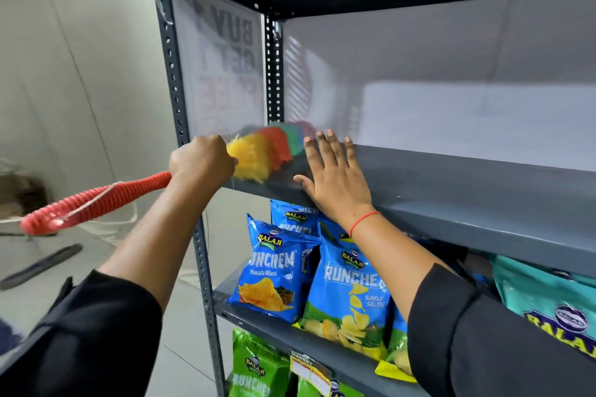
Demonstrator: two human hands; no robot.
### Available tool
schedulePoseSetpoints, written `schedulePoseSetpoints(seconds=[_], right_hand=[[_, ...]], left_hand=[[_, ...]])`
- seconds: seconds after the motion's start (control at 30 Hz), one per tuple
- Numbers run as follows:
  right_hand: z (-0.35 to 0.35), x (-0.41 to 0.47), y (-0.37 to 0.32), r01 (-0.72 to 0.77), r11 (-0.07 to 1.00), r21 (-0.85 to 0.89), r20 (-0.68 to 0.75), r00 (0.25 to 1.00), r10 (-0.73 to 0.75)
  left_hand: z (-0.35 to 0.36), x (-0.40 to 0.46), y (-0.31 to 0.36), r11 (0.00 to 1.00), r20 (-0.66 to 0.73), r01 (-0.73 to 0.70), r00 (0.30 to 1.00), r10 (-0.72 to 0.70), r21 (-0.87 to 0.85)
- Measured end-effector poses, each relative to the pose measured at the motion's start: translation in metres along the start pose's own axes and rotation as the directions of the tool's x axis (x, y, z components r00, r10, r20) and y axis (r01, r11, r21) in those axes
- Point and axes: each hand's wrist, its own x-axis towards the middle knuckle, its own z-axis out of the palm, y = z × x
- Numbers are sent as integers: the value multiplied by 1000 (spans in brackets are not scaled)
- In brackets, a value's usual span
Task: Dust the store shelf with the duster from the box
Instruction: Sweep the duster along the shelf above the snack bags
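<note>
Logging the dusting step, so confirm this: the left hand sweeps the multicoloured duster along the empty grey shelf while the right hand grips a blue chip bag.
One thing is wrong. The head view shows the right hand resting flat and open on the grey metal shelf, not gripping a bag. The left hand does hold the multicoloured fluffy duster there.

Both arms wear black sleeves of a plain, matte cloth with no print or pattern. The left sleeve (80, 332) ends near the elbow in a loose, wide cuff, leaving the forearm bare down to the left hand (201, 159). The right sleeve (483, 342) ends at about the same place, its hem showing as a stitched fold. A thin red thread bracelet (364, 219) circles the right wrist, just below the right hand (332, 171). No rings, watch or gloves show on either hand, and the fingernails are short and unpainted.
</note>
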Motion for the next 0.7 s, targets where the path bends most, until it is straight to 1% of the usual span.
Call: schedulePoseSetpoints(seconds=[0.1,0.17,0.23,0.33,0.37,0.47,0.53,0.63,0.7], right_hand=[[3,7,-9,12,1000,27,-10,1000,-12],[5,9,-12,28,999,35,-15,1000,-28],[5,10,-11,19,999,42,-11,1000,-19],[5,8,-10,14,998,53,-18,1000,-13],[5,8,-10,17,997,70,-26,1000,-15],[5,7,-10,35,995,93,-43,999,-31],[5,7,-9,34,996,87,-49,998,-30],[7,7,-10,26,998,59,-54,998,-23],[7,8,-10,29,998,61,-61,998,-26]], left_hand=[[6,-1,-9,996,73,10,997,-3,-93],[12,-3,-14,997,114,1,994,8,-75],[16,-6,-13,998,86,14,996,-9,-60],[15,-12,-3,992,12,43,999,-42,-123],[15,-14,-1,988,10,49,999,-48,-146],[15,-17,-11,988,80,84,994,-74,-126],[11,-14,-23,984,109,151,984,-141,-94],[2,-11,-38,961,25,263,965,-262,-79],[0,-12,-44,949,-29,300,952,-304,-101]])
